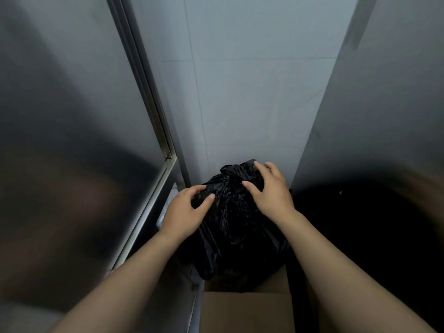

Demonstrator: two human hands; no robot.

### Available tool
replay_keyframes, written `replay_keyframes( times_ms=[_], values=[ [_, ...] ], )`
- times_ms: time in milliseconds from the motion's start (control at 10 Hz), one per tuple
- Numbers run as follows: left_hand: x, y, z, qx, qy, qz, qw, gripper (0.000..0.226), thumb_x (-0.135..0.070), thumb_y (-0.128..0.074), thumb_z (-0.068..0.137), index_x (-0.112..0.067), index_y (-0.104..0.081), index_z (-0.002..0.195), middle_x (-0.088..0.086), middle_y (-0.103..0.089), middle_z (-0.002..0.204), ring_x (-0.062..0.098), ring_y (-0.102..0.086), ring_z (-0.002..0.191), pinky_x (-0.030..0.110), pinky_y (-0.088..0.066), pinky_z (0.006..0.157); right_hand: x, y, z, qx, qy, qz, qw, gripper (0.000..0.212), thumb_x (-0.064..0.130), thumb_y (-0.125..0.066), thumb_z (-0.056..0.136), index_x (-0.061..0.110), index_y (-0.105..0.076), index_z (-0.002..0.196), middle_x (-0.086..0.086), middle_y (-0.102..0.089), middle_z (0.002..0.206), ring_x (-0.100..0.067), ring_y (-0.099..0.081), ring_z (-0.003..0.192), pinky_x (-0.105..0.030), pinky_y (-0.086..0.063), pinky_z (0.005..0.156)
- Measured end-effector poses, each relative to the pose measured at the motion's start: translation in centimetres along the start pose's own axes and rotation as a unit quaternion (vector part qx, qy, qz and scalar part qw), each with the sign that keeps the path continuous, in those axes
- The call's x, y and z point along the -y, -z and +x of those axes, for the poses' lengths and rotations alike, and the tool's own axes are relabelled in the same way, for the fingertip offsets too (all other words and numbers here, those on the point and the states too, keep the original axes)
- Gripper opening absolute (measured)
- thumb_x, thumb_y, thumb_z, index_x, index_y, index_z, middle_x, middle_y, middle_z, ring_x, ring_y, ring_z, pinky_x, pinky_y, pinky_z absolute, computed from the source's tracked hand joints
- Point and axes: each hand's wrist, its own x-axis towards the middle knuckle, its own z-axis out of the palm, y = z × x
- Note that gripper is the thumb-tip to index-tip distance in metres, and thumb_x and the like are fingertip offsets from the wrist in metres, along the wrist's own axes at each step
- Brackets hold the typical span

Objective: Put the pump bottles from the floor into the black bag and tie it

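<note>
my left hand (186, 209) pinches a fold of the black bag (236, 224) while my right hand (269, 192) lies spread, fingers curled, over its bunched top — seemingly knotted already — as the bag sits in a cardboard box (246, 311) between grey walls.

A crinkled black plastic bag (236, 217) sits full and bunched at its top, in the far end of an open brown cardboard box (245, 311) whose near flap fills the bottom centre. The left hand (185, 212) rests on the bag's left shoulder, fingers curled and pinching a fold of plastic. The right hand (270, 191) lies spread over the gathered top, fingertips pressing into it. A brushed metal panel (72, 116) stands at left, pale grey wall tiles (240, 92) beyond.
</note>
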Motion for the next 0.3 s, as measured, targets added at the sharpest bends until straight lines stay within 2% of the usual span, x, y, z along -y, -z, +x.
replay_keyframes(
  times_ms=[100,200,300],
  values=[
    [-1.0,0.9,-1.2,-0.006,-0.033,0.044,0.998,0.046,-0.055,-0.055,0.082,-0.03,-0.06,0.12,-0.009,-0.061,0.118,0.006,-0.055,0.109,0.02,-0.038,0.088,1.2,0.7,-1.1,0.033,0.016,-0.001,0.999,0.064,0.046,-0.055,0.088,0.019,-0.034,0.142,-0.008,-0.029,0.151,-0.027,-0.028,0.138,-0.039,-0.03,0.11],
    [-2.1,2.0,-3.0,-0.025,-0.077,0.066,0.995,0.046,-0.054,-0.055,0.083,-0.028,-0.059,0.122,-0.008,-0.061,0.121,0.009,-0.053,0.113,0.023,-0.038,0.093,2.4,1.8,-2.7,0.032,0.043,0.0,0.999,0.065,0.049,-0.054,0.088,0.02,-0.033,0.142,-0.005,-0.029,0.151,-0.026,-0.028,0.138,-0.039,-0.029,0.111],
    [-3.6,3.2,-5.2,-0.046,-0.1,0.067,0.992,0.046,-0.049,-0.057,0.085,-0.026,-0.058,0.124,-0.006,-0.06,0.125,0.009,-0.052,0.117,0.018,-0.033,0.093,3.5,3.4,-5.0,0.03,0.061,0.007,0.998,0.065,0.05,-0.053,0.088,0.02,-0.033,0.142,-0.005,-0.028,0.151,-0.026,-0.028,0.138,-0.039,-0.029,0.111]
  ],
)
